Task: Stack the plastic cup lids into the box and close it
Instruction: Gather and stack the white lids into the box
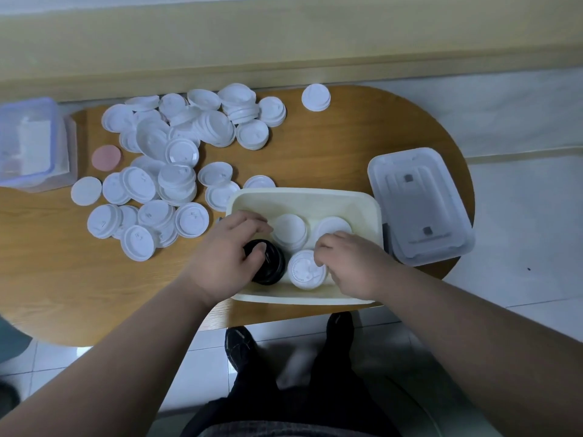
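A cream plastic box point(303, 197) sits open at the table's near edge. Inside it stand a black stack of lids point(273, 266) at the near left, a white stack point(305, 270) at the near middle, and two more white stacks point(290, 230) point(331, 225) behind. My left hand point(230, 253) grips the black stack, thumb on its top. My right hand point(353, 261) rests on the near white stack, fingertips curled onto its top. Many loose white lids point(176, 171) lie scattered over the table's left half.
The box's clear cover point(419, 206) lies flat to the right of the box. A clear lidded container point(31, 143) stands at the far left. A pink disc point(106, 157) and a lone white lid point(315, 96) lie on the wooden table point(315, 152). My feet are below.
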